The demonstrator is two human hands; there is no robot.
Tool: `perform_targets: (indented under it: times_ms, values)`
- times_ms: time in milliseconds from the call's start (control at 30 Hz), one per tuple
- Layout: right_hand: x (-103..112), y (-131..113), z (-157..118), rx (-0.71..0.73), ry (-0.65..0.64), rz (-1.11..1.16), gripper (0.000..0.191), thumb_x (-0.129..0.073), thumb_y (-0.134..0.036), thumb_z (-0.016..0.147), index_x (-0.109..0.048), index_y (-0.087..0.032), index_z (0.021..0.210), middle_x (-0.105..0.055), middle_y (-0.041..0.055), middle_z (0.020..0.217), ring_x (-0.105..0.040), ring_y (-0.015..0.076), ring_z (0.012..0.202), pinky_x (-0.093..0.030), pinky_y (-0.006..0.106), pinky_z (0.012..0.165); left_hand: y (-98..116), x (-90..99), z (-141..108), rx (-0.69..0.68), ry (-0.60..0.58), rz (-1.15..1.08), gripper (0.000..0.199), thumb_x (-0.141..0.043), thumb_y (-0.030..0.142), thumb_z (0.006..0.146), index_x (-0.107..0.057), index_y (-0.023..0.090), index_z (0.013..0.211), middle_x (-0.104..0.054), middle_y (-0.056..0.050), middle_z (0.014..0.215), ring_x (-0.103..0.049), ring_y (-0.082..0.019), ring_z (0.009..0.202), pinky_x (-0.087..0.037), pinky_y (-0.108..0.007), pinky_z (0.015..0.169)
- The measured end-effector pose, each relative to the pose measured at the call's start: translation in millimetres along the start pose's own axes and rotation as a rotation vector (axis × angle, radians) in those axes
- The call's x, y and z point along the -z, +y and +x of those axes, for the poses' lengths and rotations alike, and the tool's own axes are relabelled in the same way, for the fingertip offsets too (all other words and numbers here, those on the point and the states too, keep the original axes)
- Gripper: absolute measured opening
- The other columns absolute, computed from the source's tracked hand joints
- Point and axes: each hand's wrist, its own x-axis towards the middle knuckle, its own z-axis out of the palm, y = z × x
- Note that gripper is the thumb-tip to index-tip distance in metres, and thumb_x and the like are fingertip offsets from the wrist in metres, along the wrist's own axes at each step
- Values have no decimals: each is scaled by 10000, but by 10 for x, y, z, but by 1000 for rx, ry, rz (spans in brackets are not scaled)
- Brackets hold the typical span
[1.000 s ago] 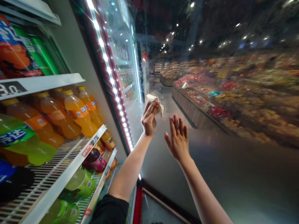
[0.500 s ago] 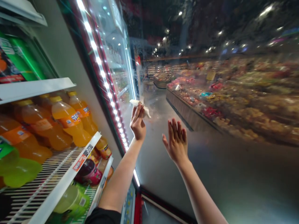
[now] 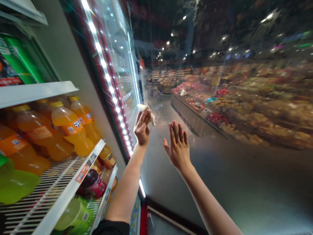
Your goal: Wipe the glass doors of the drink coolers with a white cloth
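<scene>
My left hand (image 3: 142, 129) is closed on a crumpled white cloth (image 3: 144, 107), which sticks out above and beside the fingers. It is raised against or very near the glass door (image 3: 166, 156) of a drinks cooler, close to the lit edge. To its right, my right hand (image 3: 178, 145) is held up flat with the fingers stretched out and nothing in it. The palm faces the glass; whether it touches the pane I cannot tell for certain.
At left, cooler shelves (image 3: 61, 195) hold several orange soda bottles (image 3: 68, 125), with green bottles (image 3: 22, 58) above. A bright light strip (image 3: 111, 88) runs up the cooler edge. Through the glass, a long produce stand (image 3: 195, 117) shows. The red door frame (image 3: 144, 215) lies low.
My right hand has shifted a little left, towards my left hand. The left hand keeps hold of the cloth and has barely moved. The whole view has shifted slightly.
</scene>
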Motion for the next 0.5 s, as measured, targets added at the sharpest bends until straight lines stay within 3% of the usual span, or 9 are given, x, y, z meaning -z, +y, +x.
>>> perform_targets:
  times_ms: [133, 233, 400, 500]
  values:
    - [-76, -53, 113, 26, 15, -20, 883, -495, -334, 1118, 90, -189, 1763, -310, 126, 1799, -269, 218, 1687, -174, 424, 1379, -95, 152, -53, -3, -62, -39, 430, -603, 137, 1073, -723, 300, 1452, -783, -82, 1413, -674, -260, 1430, -627, -440, 1160]
    - [-114, -42, 117, 16, -12, -13, 901, -524, -349, 1109, 78, -200, 1763, -330, 139, 1789, -328, 238, 1668, -177, 437, 1376, -164, 227, -56, 30, -8, -9, 464, -605, 97, 1061, -726, 334, 1441, -765, -65, 1445, -653, -261, 1454, -597, -474, 1194]
    - [-113, -50, 96, 23, -1, -19, 903, -544, -346, 1099, 43, -203, 1770, -384, 133, 1768, -381, 231, 1644, -114, 402, 1381, -59, 75, 5, 132, 137, 11, 525, -600, 83, 1058, -686, 372, 1488, -716, -56, 1518, -616, -263, 1494, -499, -512, 1284]
    - [-108, -56, 100, 29, 36, -37, 897, -551, -333, 1097, 23, -201, 1773, -426, 129, 1747, -396, 216, 1635, -88, 383, 1380, -22, 87, -56, 69, 10, -12, 500, -552, 88, 1073, -700, 339, 1481, -754, -82, 1460, -636, -274, 1473, -566, -490, 1224]
